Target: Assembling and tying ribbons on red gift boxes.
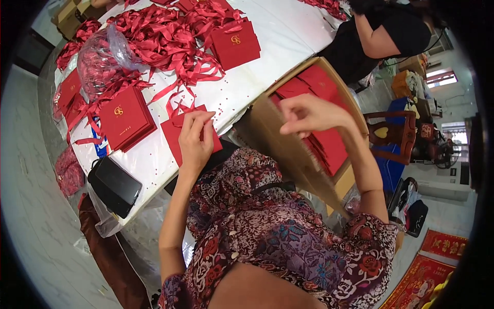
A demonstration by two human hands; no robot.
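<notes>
At the near edge of the white-covered table, a red paper gift bag (173, 138) with a red ribbon handle lies flat. My left hand (197, 138) is over it, fingers bent and closed on its upper part by the ribbon. My right hand (315, 114) is raised above an open cardboard box (275, 131), its fingers curled in toward the thumb. Whatever those fingers may hold is hidden. Inside the box are many red bags (329, 139). Left of my left hand sits a stack of red gift bags (126, 118) with gold print.
A large heap of red ribbons (159, 38) covers the far table, beside a clear plastic bag (100, 64) of more ribbon. Another red bag stack (235, 45) lies beyond. A black phone (119, 181) rests at the near left corner. A person in black (381, 36) stands at the right.
</notes>
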